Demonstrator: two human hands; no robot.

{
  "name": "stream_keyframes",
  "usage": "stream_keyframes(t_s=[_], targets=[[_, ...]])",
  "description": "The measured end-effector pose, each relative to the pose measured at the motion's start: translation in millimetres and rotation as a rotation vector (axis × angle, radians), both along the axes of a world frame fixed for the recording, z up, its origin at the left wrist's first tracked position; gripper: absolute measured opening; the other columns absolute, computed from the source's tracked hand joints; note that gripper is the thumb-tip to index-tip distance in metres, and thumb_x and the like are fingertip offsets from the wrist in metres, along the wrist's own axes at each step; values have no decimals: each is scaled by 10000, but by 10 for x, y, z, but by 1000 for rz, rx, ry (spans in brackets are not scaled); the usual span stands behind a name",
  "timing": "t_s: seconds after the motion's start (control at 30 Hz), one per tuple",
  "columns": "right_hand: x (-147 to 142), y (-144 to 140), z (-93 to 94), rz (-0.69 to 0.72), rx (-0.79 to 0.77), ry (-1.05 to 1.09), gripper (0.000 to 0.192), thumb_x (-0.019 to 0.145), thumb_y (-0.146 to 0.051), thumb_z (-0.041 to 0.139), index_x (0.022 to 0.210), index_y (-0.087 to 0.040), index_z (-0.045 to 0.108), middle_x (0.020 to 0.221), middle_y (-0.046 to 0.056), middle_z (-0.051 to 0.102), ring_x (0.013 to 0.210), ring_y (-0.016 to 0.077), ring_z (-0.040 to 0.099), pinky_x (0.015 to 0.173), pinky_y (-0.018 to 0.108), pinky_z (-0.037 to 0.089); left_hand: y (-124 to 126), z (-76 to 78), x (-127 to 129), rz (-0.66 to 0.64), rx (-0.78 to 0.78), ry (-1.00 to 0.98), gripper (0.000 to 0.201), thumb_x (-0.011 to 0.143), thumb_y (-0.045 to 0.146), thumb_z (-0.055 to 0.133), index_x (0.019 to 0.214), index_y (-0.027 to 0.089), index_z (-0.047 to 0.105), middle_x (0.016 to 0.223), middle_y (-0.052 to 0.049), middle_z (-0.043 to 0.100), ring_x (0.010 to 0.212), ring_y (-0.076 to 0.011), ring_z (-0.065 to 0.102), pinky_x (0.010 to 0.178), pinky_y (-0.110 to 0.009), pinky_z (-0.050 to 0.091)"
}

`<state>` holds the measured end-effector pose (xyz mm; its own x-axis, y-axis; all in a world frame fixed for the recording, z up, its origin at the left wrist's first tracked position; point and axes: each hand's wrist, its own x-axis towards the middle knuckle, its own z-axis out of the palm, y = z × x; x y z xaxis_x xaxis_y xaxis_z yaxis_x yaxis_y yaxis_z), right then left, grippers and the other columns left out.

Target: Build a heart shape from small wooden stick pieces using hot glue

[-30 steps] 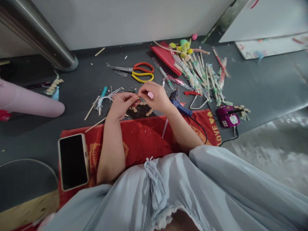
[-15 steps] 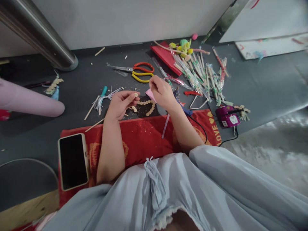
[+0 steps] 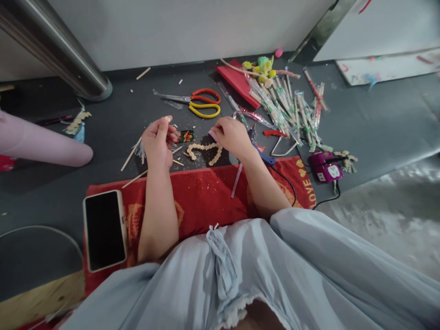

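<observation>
Two hands [image 3: 195, 137] flank a beige cord [image 3: 204, 151], arched left-right

A phone [image 3: 105, 230] is lying at lower left on a red towel [image 3: 202, 195]; scissors [image 3: 195, 101] are resting at upper centre; wrapped sticks [image 3: 290, 110] are spreading at upper right, a purple device [image 3: 325, 167] sitting below them.

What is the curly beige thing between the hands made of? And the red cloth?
The curly beige shape looks like twisted rope or dried plant fibre: rough, matt, with crumbs shed around it. It lies on the dark floor between the left hand and the right hand. The red cloth looks like soft towelling, fuzzy and printed in gold.
</observation>
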<state>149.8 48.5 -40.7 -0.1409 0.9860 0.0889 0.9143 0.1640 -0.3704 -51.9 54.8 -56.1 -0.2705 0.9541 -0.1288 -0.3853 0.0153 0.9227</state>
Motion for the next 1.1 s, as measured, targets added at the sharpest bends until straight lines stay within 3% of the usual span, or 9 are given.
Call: stream_keyframes(t_s=[0.1, 0.23, 0.4, 0.5, 0.67, 0.73, 0.9, 1.0, 1.1], targets=[[-19, -4, -19, 0, 10, 51, 113, 880, -137, 566, 886, -173, 673, 1008, 117, 744, 985, 258, 666, 887, 389, 483, 2, 0, 6, -5, -1, 24, 212, 810, 403, 807, 790, 208, 726, 569, 54, 606, 432, -27, 497, 425, -136, 406], [-18, -1, -33, -19, 55, 90, 257, 842, -75, 552, 1030, -162, 704, 1042, 108, 754, 1003, 249, 675, 899, 385, 489, 11, -21, 16, -11, 24, 47, 239, 806, 428, 808, 806, 205, 724, 575, 57, 598, 438, -26, 497, 435, -139, 416], [5, 4, -11, -9, 48, 67, 161, 894, -182, 562, 797, -178, 690, 933, 103, 747, 910, 237, 669, 809, 363, 480, 25, -85, -2, -25, 50, 100, 277, 798, 476, 803, 836, 210, 732, 592, 51, 607, 453, -29, 512, 449, -140, 423], [15, 3, 7, -12, 55, 89, 80, 848, -164, 603, 829, -186, 677, 916, 84, 735, 876, 219, 650, 789, 346, 467, 27, -116, -1, -34, 88, 125, 305, 775, 497, 814, 839, 210, 736, 601, 44, 615, 468, -35, 525, 460, -147, 431], [1, -17, 47, -13, -4, 39, 217, 915, -262, 560, 732, -182, 644, 819, 92, 704, 803, 221, 631, 753, 357, 458, 7, -101, 28, -78, 87, 154, 353, 681, 511, 871, 778, 204, 727, 581, 45, 614, 442, -36, 509, 435, -154, 416], [-21, -38, 69, 63, -5, 83, 94, 872, -212, 600, 842, -175, 681, 881, 83, 712, 806, 205, 631, 763, 345, 467, -10, -79, 33, -121, 74, 144, 364, 637, 499, 896, 743, 201, 716, 575, 45, 613, 429, -36, 494, 419, -156, 404], [-124, -124, 143, 375, 111, 306, 287, 920, -248, 598, 1197, -198, 656, 1031, 66, 700, 906, 173, 630, 807, 307, 505, -62, -37, 29, -276, 99, 137, 363, 597, 445, 924, 665, 197, 668, 529, 52, 571, 408, -43, 462, 379, -163, 360], [-181, -164, 168, 446, 180, 348, 294, 961, -288, 567, 1235, -212, 643, 1059, 73, 690, 951, 182, 626, 827, 323, 519, -86, -25, 31, -363, 124, 133, 390, 565, 451, 938, 621, 193, 650, 493, 50, 543, 383, -41, 429, 359, -167, 334], [-211, -171, 152, 482, 235, 369, 230, 967, -286, 563, 1156, -225, 680, 1051, 71, 687, 957, 183, 630, 836, 330, 523, -99, -21, 33, -437, 111, 107, 445, 486, 498, 960, 591, 190, 657, 477, 37, 547, 368, -42, 417, 341, -166, 309]])
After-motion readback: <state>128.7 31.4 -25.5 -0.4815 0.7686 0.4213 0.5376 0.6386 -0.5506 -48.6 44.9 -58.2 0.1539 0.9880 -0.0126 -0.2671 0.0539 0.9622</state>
